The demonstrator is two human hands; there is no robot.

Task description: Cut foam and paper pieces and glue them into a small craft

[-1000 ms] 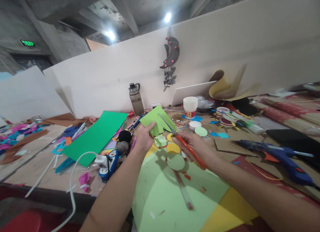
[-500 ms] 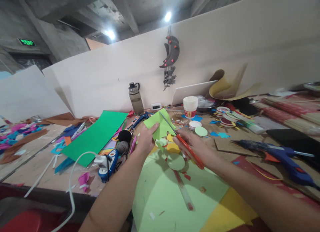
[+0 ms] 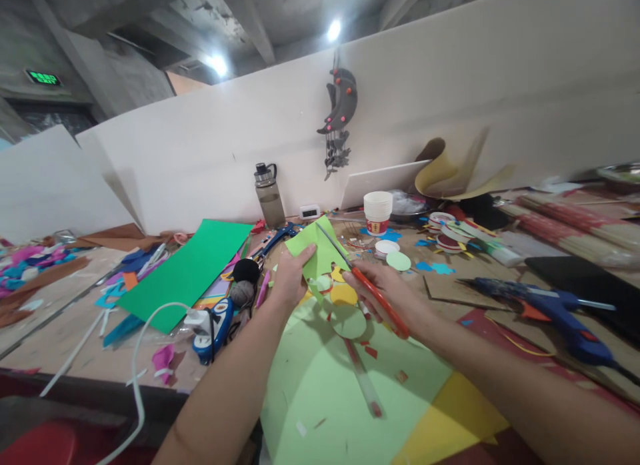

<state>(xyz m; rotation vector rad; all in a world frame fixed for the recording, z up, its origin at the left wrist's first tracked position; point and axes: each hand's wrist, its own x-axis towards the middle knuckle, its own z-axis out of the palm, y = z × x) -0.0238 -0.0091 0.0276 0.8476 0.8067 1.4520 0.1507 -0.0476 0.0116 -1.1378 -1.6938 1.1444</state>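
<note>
My left hand [image 3: 295, 271] pinches a light green sheet of paper [image 3: 313, 241] between thumb and fingers, holding it above the table. In my right hand [image 3: 383, 288] are orange-handled scissors [image 3: 377, 299], their blades lying across the right part of that paper. How far the blades are parted is hard to tell. Beneath my hands are a pale green paper disc [image 3: 349, 321], some yellow cut pieces [image 3: 343, 294] and a larger pale green sheet [image 3: 310, 385]. A clear stick with a red end [image 3: 367, 385] lies on this sheet among small scraps.
A glue gun [image 3: 545, 311] lies at the right, near bundled sticks [image 3: 565, 225]. Paper cups [image 3: 377, 211] and a water bottle [image 3: 269, 195] stand at the back. On the left are a green sheet [image 3: 187, 271], a blue power strip [image 3: 214, 331] and its white cable [image 3: 136, 378].
The whole view has shifted slightly, so things appear a little further left. Both hands keep their hold on the paper and the scissors, with hardly any other movement.
</note>
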